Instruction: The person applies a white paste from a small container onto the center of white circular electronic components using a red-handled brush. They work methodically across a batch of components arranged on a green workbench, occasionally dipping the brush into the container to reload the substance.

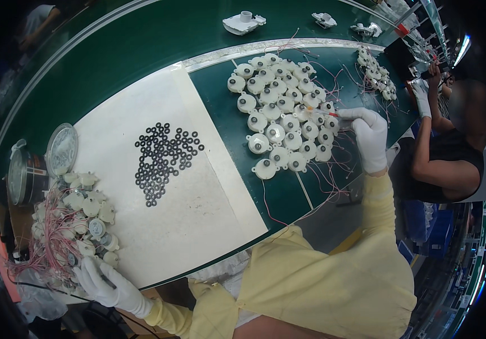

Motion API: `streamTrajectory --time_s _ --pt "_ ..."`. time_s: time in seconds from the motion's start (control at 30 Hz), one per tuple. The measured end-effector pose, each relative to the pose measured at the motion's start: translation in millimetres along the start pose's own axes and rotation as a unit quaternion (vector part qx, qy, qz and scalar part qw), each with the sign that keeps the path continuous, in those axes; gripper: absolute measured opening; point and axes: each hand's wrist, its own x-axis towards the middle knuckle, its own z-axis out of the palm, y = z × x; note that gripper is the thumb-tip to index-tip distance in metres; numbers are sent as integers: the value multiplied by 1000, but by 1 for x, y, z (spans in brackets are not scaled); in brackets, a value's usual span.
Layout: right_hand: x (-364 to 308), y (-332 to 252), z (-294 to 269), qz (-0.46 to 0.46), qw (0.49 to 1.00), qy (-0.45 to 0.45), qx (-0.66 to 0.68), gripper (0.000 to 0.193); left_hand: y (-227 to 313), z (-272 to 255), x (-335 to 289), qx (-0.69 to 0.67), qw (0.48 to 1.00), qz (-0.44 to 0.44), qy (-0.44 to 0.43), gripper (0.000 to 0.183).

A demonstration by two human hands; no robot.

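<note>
My right hand (367, 135), in a white glove, pinches a slim tool (328, 113) with a red shaft and an orange tip. Its exact kind is too small to make out. The tip is over a group of small round white motors (275, 133), set out close together with black pieces at their centres and thin wires trailing. At the lower left, my gloved left hand (107, 285) has its fingers apart, at the near edge of a heap of similar motors (90, 206) with tangled red and white wires. It appears to hold nothing.
Many small black rings (164, 152) lie on a white sheet (209, 198). A round tub (25, 181) and a clear lid (62, 150) stand left. White plastic parts (244, 24) lie on the far green strip. At right, a person (446, 164) works beside more motors (377, 76).
</note>
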Motion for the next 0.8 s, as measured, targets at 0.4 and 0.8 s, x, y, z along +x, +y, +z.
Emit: streamTrajectory --time_s 0.4,0.8 --pt "1 -41 43 -120 989 -81 -36 37 0 4 3 -2 1000 5 10 28" --pt "-10 -40 43 -75 993 -95 -1 37 1 0 0 -8 1000 -7 15 29"
